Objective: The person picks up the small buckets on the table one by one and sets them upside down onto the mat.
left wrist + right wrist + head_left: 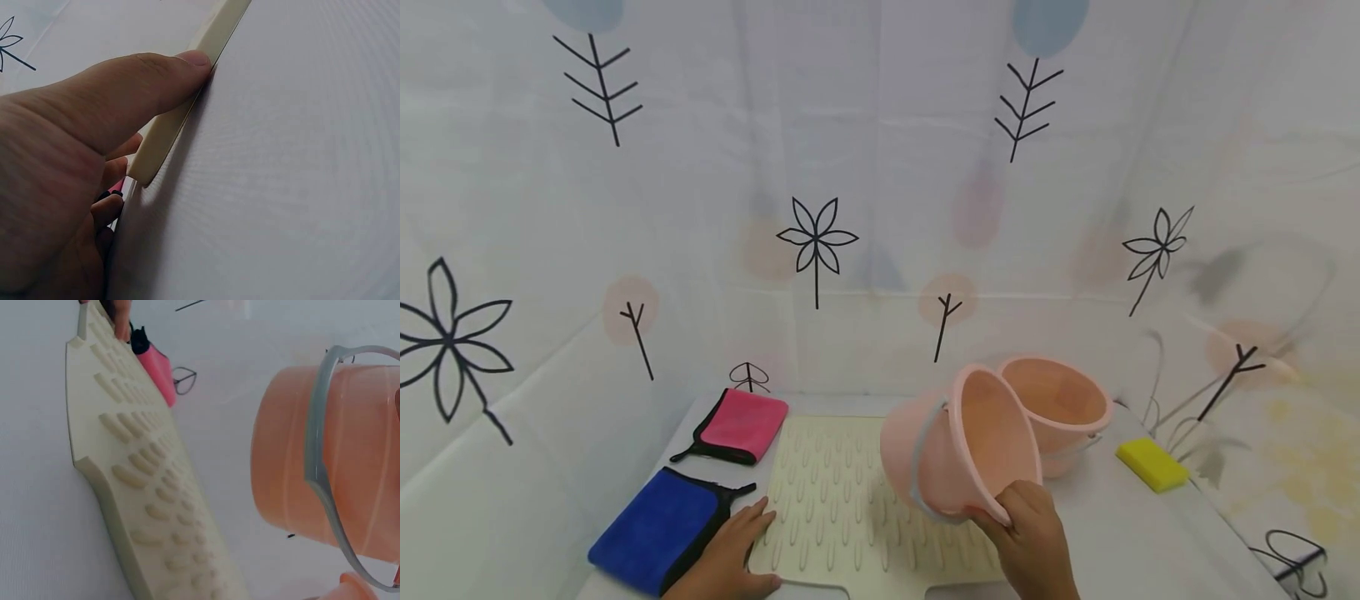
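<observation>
In the head view my right hand (1028, 533) grips the rim of a pink bucket (917, 454) and holds it tilted above the washboard, its mouth turned to the right. The bucket's grey handle (319, 425) hangs against its side in the right wrist view. A cream washboard (820, 500) with raised ridges lies flat on the white table. My left hand (730, 554) rests at its near left corner. The left thumb (181, 69) presses against the board's near edge, while the other fingers lie along its left side.
A second pink bucket (1060, 392) stands upright behind the held one. To its right lies a yellow sponge (1152, 464). Left of the board are a blue cloth mitt (651, 529) and a pink one (745, 421), both with black edging. Patterned white sheets hang behind.
</observation>
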The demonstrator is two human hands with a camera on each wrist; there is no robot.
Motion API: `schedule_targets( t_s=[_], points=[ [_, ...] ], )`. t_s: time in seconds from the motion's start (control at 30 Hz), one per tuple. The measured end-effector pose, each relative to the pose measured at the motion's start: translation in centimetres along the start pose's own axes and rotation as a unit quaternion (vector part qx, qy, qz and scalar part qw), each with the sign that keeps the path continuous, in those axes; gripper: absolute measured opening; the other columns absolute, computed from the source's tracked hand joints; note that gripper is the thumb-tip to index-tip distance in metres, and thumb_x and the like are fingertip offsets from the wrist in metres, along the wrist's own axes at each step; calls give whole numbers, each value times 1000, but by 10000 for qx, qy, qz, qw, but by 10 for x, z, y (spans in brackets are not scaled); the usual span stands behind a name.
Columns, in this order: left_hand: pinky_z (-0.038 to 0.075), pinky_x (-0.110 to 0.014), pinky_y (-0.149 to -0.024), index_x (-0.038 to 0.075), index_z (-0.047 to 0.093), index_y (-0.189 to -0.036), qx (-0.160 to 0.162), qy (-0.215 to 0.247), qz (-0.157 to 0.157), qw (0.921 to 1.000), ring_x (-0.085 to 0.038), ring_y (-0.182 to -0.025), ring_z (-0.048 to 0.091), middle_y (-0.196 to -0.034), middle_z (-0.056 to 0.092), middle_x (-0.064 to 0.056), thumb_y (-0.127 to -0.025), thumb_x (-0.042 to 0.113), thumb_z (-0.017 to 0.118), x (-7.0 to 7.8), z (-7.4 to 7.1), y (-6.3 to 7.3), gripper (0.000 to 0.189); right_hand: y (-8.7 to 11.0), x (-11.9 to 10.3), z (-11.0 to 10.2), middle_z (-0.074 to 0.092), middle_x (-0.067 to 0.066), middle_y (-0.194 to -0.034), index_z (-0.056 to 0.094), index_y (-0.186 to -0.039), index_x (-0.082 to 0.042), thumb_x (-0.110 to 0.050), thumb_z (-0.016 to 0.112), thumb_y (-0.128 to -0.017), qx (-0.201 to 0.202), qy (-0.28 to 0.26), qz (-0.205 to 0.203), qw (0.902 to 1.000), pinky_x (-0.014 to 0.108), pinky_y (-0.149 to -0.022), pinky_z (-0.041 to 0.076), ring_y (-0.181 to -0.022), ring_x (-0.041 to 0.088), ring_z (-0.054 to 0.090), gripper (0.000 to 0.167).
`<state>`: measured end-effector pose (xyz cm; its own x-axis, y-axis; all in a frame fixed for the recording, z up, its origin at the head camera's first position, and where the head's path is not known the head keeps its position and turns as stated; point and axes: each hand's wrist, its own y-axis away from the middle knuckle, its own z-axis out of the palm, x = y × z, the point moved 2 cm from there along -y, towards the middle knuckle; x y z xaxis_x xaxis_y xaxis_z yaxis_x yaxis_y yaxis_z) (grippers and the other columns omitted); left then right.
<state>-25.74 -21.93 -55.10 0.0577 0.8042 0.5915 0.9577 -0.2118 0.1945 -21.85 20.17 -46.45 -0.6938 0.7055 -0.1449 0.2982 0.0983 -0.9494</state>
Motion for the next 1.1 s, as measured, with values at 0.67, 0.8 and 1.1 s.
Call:
schedule_targets(
  t_s=[0.67,0.8,1.1],
  points=[
    [32,-80,-109,1,55,-149,-45,-49,478,9988,-55,-147,34,-163,40,-24,-70,50,94,-8,2,-7,100,31,-19,36,52,-16,-75,55,-76,-28,-9,91,-71,-415,-1035,2061,9722,15,-56,40,-65,0,44,41],
    [30,-80,-110,3,54,-150,-5,71,423,9991,-55,-149,32,-164,39,-22,-70,49,95,-5,1,-5,101,34,-21,41,51,-11,-72,57,-75,-25,2,90,-69,-358,-1339,2406,9607,16,-52,39,-61,1,43,43],
    [29,-80,-111,2,54,-150,-44,2,450,9990,-54,-149,32,-165,38,-22,-72,45,94,-1,-2,1,98,38,-27,45,72,-8,-85,76,-97,-14,3,83,-81,-383,-1717,3759,9098,20,-68,51,-75,4,61,25]
  ],
)
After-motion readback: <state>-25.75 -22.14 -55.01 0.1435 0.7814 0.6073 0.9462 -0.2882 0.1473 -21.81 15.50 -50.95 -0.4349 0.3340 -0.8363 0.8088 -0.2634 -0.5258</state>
